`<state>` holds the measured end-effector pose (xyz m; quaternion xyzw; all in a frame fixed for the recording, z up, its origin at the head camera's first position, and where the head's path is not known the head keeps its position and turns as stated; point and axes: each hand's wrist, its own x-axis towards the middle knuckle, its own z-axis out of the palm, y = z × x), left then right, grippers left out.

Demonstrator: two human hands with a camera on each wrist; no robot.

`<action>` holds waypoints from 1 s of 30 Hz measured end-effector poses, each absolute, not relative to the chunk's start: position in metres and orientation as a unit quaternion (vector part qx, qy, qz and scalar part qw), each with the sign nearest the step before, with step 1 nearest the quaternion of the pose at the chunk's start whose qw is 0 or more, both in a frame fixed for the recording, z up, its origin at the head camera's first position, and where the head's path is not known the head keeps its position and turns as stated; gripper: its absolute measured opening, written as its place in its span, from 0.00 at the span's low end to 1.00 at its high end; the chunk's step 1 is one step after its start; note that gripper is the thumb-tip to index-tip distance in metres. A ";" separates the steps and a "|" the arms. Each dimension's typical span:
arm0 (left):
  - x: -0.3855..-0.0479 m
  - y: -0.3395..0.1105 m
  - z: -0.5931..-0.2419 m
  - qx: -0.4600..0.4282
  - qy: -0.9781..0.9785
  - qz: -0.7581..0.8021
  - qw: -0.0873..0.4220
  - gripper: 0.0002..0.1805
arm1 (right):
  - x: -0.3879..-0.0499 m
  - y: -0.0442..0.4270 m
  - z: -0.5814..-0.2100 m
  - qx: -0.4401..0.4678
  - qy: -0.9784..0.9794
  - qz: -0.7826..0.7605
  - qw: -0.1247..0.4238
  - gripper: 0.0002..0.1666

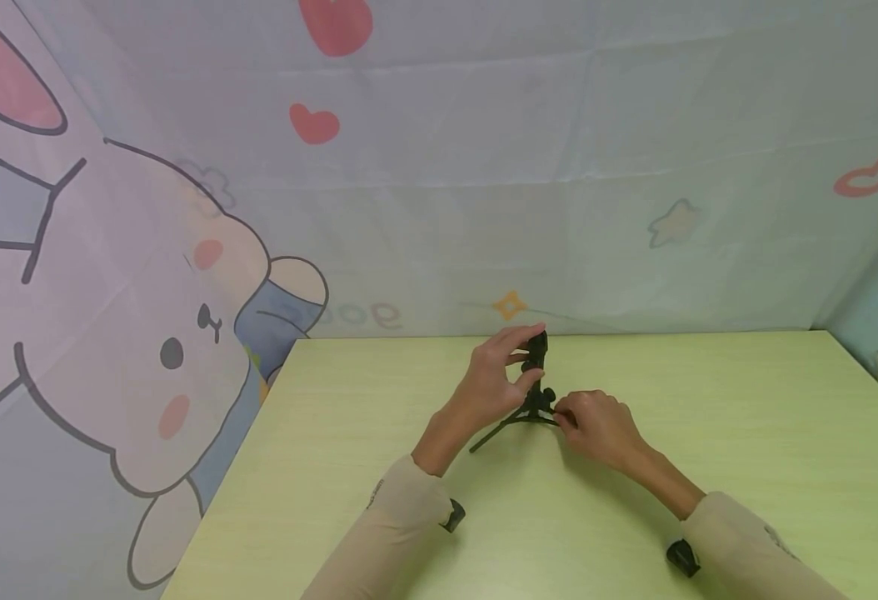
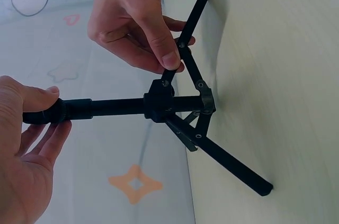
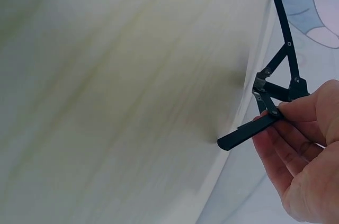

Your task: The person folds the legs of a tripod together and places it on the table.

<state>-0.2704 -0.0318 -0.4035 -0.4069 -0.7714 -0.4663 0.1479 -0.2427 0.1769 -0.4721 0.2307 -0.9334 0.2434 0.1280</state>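
A small black tripod (image 2: pixel 119 107) is held over the table with its legs spread apart. My left hand (image 1: pixel 490 377) grips the top of its upright column between thumb and fingers. Lower down, my right hand (image 1: pixel 600 427) pinches one of the legs, close to the hinged brace. In the left wrist view another leg (image 2: pixel 233 168) slants away from the hub, and a third is partly hidden behind it. The right wrist view shows the pinched leg (image 3: pixel 246 133) between the right thumb and fingers.
The pale yellow-green table (image 1: pixel 296 500) reaches back to a printed cloth wall (image 1: pixel 439 208) with hearts and a large rabbit. Dark wrist-worn devices (image 1: pixel 682 558) sit by both sleeves.
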 end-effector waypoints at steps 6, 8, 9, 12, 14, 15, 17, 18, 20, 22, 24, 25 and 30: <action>-0.270 -0.032 -0.403 -0.407 -0.771 -0.466 0.147 0.32 | -0.242 0.176 -0.472 0.229 -0.931 0.249 0.140 0.04; -0.270 -0.032 -0.403 -0.409 -0.772 -0.464 0.149 0.32 | -0.242 0.176 -0.472 0.227 -0.930 0.253 0.142 0.04; -0.270 -0.033 -0.403 -0.409 -0.772 -0.463 0.150 0.32 | -0.241 0.175 -0.472 0.226 -0.929 0.255 0.142 0.04; -0.270 -0.033 -0.402 -0.409 -0.772 -0.461 0.153 0.33 | -0.241 0.175 -0.472 0.223 -0.928 0.262 0.143 0.04; -0.270 -0.033 -0.402 -0.408 -0.773 -0.461 0.152 0.33 | -0.241 0.175 -0.472 0.221 -0.927 0.265 0.145 0.04; -0.270 -0.033 -0.402 -0.408 -0.773 -0.462 0.152 0.33 | -0.241 0.175 -0.472 0.221 -0.927 0.265 0.147 0.04; -0.270 -0.033 -0.402 -0.408 -0.773 -0.462 0.150 0.33 | -0.241 0.175 -0.472 0.220 -0.926 0.267 0.151 0.03; -0.270 -0.033 -0.402 -0.407 -0.773 -0.462 0.149 0.33 | -0.241 0.175 -0.472 0.220 -0.925 0.269 0.153 0.03; -0.270 -0.033 -0.402 -0.407 -0.774 -0.463 0.148 0.33 | -0.242 0.175 -0.472 0.221 -0.924 0.271 0.157 0.03; -0.270 -0.032 -0.401 -0.406 -0.773 -0.464 0.148 0.33 | -0.242 0.175 -0.471 0.222 -0.922 0.273 0.161 0.04; -0.270 -0.032 -0.401 -0.405 -0.773 -0.464 0.148 0.33 | -0.241 0.175 -0.471 0.222 -0.921 0.275 0.165 0.04; -0.270 -0.032 -0.401 -0.405 -0.774 -0.464 0.148 0.33 | -0.241 0.175 -0.471 0.223 -0.920 0.276 0.167 0.04; -0.270 -0.032 -0.401 -0.403 -0.776 -0.463 0.149 0.33 | -0.241 0.174 -0.471 0.225 -0.913 0.287 0.184 0.04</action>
